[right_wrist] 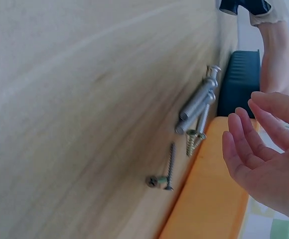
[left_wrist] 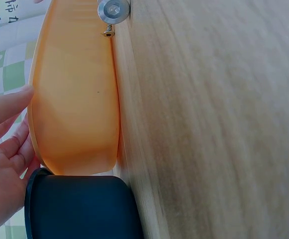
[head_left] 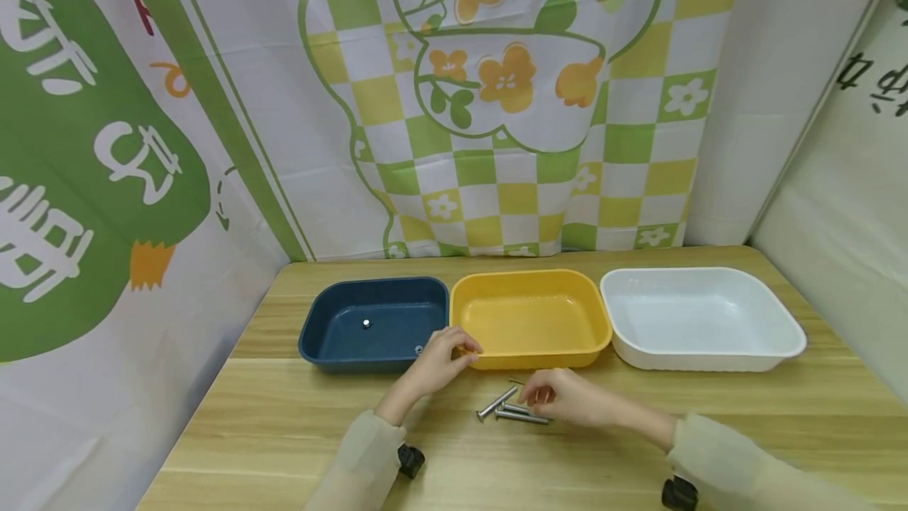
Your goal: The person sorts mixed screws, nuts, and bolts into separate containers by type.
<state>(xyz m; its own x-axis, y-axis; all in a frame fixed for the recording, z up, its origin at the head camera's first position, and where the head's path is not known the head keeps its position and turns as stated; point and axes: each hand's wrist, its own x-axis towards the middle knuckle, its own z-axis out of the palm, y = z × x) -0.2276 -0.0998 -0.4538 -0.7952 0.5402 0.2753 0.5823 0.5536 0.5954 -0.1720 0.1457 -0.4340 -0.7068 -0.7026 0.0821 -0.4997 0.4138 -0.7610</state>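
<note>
Left hand: the bare left hand (head_left: pixel 438 359) is at the near left corner of the yellow, rounded rectangular plastic tray (head_left: pixel 539 359), thumb at its rim; the grip is released, fingers loosely bent around nothing. Perhaps it is placed there to steady the tray, though I cannot tell whether it presses.
Right hand: the bare right hand (head_left: pixel 571 398) hovers by the bolts; its grip is released too, thumb and fingertips apart with nothing between.
Long silver metal bolts: in a loose group on the wood-grain worktop (head_left: pixel 284 432), in front of the yellow tray, probably put there to suit either hand.
Bolt direction: the slanted silver bolt (head_left: pixel 498 403) has its head near left and its shank aimed far right; the nearest silver bolt (head_left: pixel 522 418) runs almost left to right, head leftward.
Small threaded screws: a slim dark screw (right_wrist: pixel 172 162) lies near the yellow tray's wall, its long axis roughly along that wall.
Tray row: dark blue plastic tray (head_left: pixel 355 367), yellow, then white plastic tray (head_left: pixel 698 363), seemingly lined up for easy reach.
Blue tray's contents: a small shiny metal piece (head_left: pixel 366 323).
</note>
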